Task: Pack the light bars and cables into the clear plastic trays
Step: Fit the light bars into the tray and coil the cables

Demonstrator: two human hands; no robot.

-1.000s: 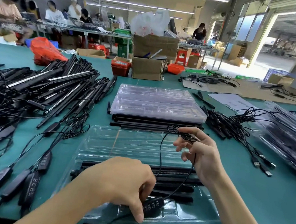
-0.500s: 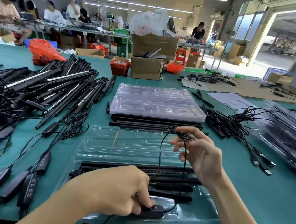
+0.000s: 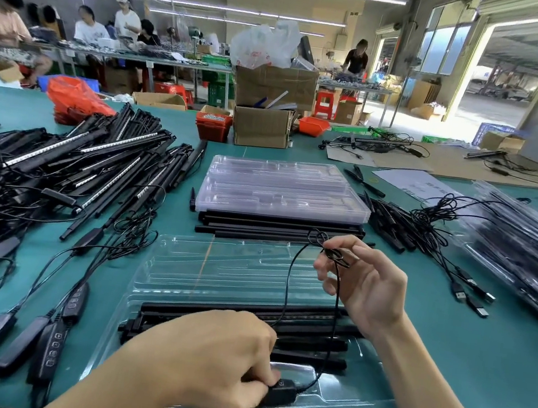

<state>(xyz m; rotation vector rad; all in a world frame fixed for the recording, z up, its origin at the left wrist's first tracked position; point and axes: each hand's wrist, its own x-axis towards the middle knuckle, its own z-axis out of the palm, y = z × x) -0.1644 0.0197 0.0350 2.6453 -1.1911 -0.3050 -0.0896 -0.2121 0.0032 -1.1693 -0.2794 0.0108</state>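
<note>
An open clear plastic tray (image 3: 224,273) lies in front of me on the green table, with several black light bars (image 3: 304,342) in its near half. My left hand (image 3: 216,361) grips a black inline controller (image 3: 282,392) in the tray's front pocket. A thin black cable (image 3: 289,275) loops up from it to my right hand (image 3: 363,284), which pinches the cable's coiled end above the tray's right side.
A stack of closed clear trays (image 3: 283,188) sits on black bars behind the open tray. A big pile of light bars and cables (image 3: 60,169) fills the left. USB cables (image 3: 462,287) and packed trays (image 3: 528,251) lie at the right. Cardboard boxes (image 3: 264,128) stand at the back.
My left hand has pressed the controller down from above the bars into the tray's front pocket. My right hand holds the coiled cable end almost where it was.
</note>
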